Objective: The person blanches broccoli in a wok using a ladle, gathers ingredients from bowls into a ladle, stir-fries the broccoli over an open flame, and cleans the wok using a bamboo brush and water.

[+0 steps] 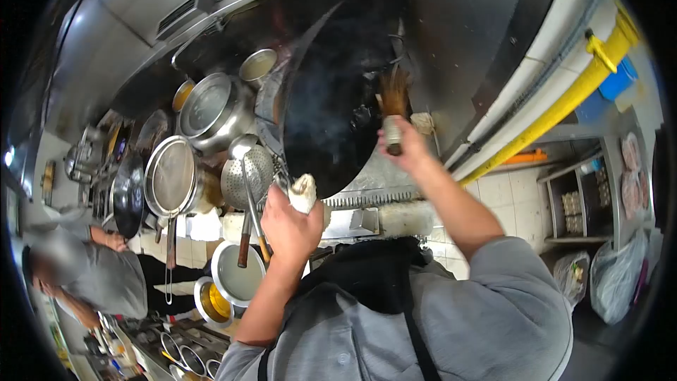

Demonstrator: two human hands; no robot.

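Observation:
A large black wok (pixel 328 99) sits on the stove, with faint smoke or steam over its dark inside. My left hand (pixel 289 226) is closed around a folded white cloth (pixel 303 195) at the wok's near left edge; whether a wok handle lies inside the cloth is hidden. At the wok's right side, my right hand (pixel 407 147) grips a wok brush (pixel 393 99) by its bound handle. The brush's brown bristles point away from me, over the wok's right rim.
Left of the wok stand a steel pot (pixel 211 109), a fine strainer (pixel 171 176), a perforated skimmer (pixel 247 178) and a ladle (pixel 243 147). Bowls (pixel 236 275) sit lower left. Another person (pixel 106 271) stands at far left. A yellow pipe (pixel 543 113) runs along the right.

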